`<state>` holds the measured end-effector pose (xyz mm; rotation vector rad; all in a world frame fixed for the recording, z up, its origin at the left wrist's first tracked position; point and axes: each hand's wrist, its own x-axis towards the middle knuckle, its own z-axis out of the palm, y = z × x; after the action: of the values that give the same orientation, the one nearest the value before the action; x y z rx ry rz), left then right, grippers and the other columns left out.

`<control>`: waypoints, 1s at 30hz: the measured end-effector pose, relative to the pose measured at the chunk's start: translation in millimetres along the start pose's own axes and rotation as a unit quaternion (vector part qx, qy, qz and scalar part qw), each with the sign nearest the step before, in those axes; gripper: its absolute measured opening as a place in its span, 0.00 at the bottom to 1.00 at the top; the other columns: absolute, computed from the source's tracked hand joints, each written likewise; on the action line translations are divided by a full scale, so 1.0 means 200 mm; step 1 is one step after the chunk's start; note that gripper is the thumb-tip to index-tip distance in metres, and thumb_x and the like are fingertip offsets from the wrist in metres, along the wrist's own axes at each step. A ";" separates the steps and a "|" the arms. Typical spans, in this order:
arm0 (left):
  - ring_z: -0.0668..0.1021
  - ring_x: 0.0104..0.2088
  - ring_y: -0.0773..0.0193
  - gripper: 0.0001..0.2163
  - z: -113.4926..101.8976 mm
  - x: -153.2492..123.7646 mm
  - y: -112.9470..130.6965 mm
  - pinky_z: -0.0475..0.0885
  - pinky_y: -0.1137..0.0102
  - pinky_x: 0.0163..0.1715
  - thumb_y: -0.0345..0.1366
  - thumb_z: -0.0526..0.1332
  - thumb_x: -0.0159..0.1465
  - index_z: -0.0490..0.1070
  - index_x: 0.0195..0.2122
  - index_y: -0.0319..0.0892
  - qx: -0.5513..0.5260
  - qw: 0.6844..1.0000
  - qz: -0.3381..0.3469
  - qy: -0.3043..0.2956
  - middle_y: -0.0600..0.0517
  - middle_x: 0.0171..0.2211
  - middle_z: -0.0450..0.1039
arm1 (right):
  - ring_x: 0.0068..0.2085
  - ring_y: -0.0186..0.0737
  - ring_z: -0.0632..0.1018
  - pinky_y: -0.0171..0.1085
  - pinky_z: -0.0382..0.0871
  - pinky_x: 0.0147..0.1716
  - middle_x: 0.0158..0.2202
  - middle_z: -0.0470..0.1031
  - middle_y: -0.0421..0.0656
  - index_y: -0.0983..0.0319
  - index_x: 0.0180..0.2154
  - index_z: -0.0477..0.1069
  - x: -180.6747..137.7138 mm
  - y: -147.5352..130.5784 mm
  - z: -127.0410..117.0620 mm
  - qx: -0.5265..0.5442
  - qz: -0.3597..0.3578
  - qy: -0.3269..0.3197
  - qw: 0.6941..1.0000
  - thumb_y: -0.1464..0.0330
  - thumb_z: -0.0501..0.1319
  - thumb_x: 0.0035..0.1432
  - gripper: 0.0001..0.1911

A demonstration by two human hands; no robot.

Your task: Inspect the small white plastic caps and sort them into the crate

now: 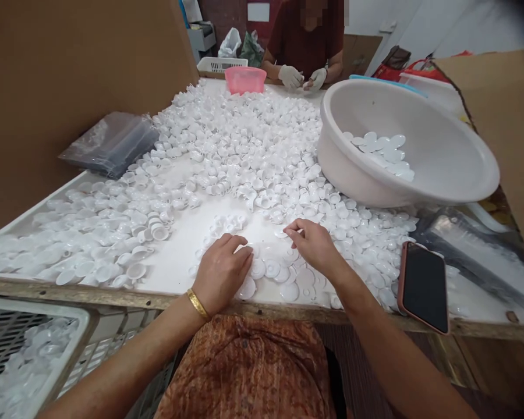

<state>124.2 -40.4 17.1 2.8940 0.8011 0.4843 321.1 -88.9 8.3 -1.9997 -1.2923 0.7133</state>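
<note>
My right hand (310, 241) pinches a small round white plastic disc (280, 231) by its edge, just above the table. Beside it, my left hand (227, 265) has its fingers curled with thumb and forefinger close together; whatever it grips is hidden beneath it. Flat, glossy white discs (288, 279) lie overlapped between and in front of both hands. Beyond my left hand sits a group of small white cup-like pieces (227, 223). A broad heap of similar white plastic pieces (244, 134) covers much of the white tabletop (174, 265).
A large pale basin (454, 157) with several white discs stands right. Near the wooden front edge lies a phone (424, 285). Clear bags (113, 139) rest left, a pink basin (245, 80) far back. A gloved co-worker (305, 46) sits opposite. Crates (82, 331) stand below left.
</note>
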 end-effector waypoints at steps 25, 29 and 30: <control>0.76 0.35 0.59 0.11 0.12 0.43 -0.18 0.66 0.67 0.34 0.33 0.53 0.62 0.76 0.35 0.42 0.015 0.985 -0.165 -0.047 0.49 0.33 0.77 | 0.43 0.45 0.65 0.40 0.62 0.38 0.40 0.66 0.46 0.58 0.38 0.73 0.25 -0.02 0.19 -0.292 -0.188 0.091 0.934 0.65 0.64 0.51 0.10; 0.75 0.34 0.59 0.10 0.17 0.37 -0.17 0.66 0.68 0.31 0.34 0.54 0.62 0.76 0.34 0.43 0.026 0.988 -0.141 -0.048 0.50 0.31 0.76 | 0.43 0.45 0.65 0.41 0.61 0.38 0.40 0.67 0.47 0.61 0.36 0.72 0.22 -0.01 0.23 -0.269 -0.191 0.090 0.940 0.63 0.64 0.51 0.11; 0.75 0.34 0.60 0.10 0.18 0.36 -0.17 0.66 0.68 0.31 0.34 0.54 0.61 0.76 0.34 0.43 0.027 0.991 -0.122 -0.049 0.50 0.30 0.76 | 0.43 0.45 0.65 0.41 0.60 0.38 0.40 0.67 0.47 0.62 0.35 0.73 0.22 -0.01 0.24 -0.270 -0.188 0.090 0.940 0.63 0.64 0.51 0.10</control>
<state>177.1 24.9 -2.4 2.7877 1.1499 0.2972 301.0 -37.3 -26.4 -2.0616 -1.8255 -0.0177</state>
